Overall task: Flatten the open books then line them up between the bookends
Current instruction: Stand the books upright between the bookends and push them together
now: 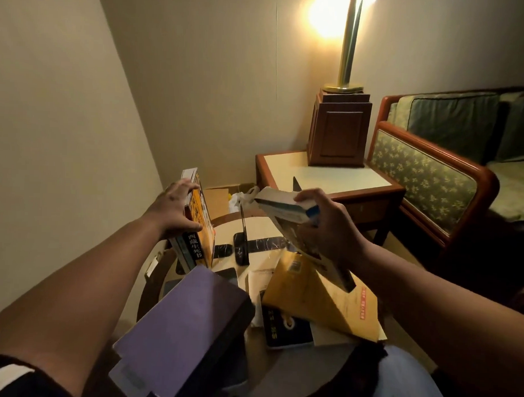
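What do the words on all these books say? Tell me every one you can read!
"西藏生死书": spine of the orange book that the left hand steadies upright.
Red print on the yellow book: too blurred to read.
Pale characters on the dark book: too blurred.
Book in the right hand: cover print unreadable.

The lamp (348,44) is cut off by the top edge, its shade unseen. The sofa (452,163) runs off the right edge. The purple book (179,329) hides the near left of the desk (263,373). The right hand (328,227) covers much of its held book (287,209), whose cover print is too blurred to read.
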Available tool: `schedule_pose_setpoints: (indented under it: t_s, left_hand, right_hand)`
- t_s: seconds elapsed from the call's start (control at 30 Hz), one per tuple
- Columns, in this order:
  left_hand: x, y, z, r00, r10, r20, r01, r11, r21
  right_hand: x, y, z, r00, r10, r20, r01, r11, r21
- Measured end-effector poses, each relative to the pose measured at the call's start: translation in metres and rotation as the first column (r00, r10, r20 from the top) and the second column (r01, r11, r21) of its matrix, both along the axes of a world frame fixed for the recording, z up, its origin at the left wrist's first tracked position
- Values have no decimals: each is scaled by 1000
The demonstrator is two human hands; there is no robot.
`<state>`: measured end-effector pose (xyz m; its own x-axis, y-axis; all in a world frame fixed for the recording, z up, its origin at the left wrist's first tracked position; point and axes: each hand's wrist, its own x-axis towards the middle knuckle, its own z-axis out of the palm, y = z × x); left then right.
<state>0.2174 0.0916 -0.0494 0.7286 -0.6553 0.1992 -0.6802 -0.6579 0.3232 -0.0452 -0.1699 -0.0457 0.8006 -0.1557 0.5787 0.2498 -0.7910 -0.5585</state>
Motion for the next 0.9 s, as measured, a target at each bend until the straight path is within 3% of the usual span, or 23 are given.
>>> schedule_pose_setpoints:
  t_s: [0.2, 0.3, 0.37, 0.43, 0.53, 0.63, 0.77, 0.9]
  left_hand:
    - [-1, -2, -1, 1000, 4, -3, -4, 1000, 3]
    - [-1, -2, 0, 1000, 7, -1, -7, 1000, 2]
    - [-1, -2, 0, 1000, 6, -3, -6, 1000, 5]
    - [-2, -3, 0, 1000, 7, -3, -7, 1000, -1]
    - [-4, -2, 1, 1000, 12, -8, -12, 1000, -6]
    - [-5, -3, 0, 1000, 9, -18, -10, 1000, -19]
    - [-5, -3, 0, 1000, 14, -17, -14, 1000, -23]
    - [-5, -3, -1, 1000, 11, -16, -12, 1000, -21]
  right_hand:
    - [-1, 2, -16, 984, -155, 84, 129, 958, 257]
    - [-6, 3, -13, 982, -188, 36, 171, 946, 277]
    - [-7, 0, 6, 988, -133, -84, 149, 961, 234]
    - [-8, -6, 32, 940, -17, -339, 98, 970, 223]
    - [-8, -12, 69, 691, 91, -718, 27, 988, 151]
    - [-5, -13, 84, 557, 49, -829, 1, 998, 60]
    - [0, -15, 78, 659, -31, -752, 8, 999, -34]
    - [-2, -16, 73, 749, -25, -662, 35, 999, 3]
